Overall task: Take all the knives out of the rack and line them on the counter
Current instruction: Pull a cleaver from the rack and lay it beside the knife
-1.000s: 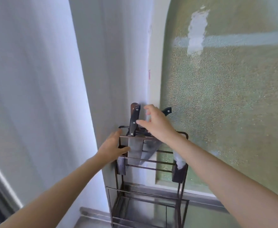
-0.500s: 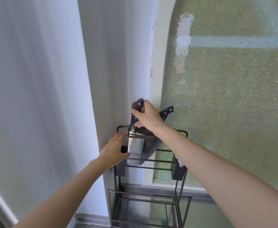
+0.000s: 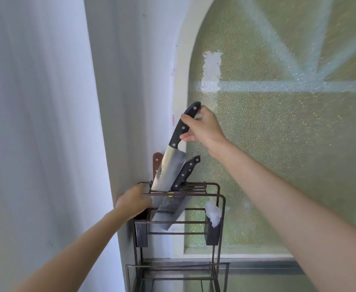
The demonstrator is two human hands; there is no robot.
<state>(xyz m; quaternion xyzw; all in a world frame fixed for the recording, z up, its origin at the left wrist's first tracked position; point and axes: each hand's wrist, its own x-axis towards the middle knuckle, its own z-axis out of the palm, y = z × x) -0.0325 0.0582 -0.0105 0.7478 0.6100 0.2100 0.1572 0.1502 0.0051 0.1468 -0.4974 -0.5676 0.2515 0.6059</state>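
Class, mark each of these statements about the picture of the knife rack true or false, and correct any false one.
1. The right hand grips the black handle of the cleaver. True.
2. The cleaver's blade is fully clear of the rack. False: its lower end still sits in the rack's top slots.
3. The left hand rests on the rack's top left corner. True.
4. The rack holds no other knife. False: a second black-handled knife and a brown handle still stand in it.
5. Something white sticks out of the rack's right side holder. True.
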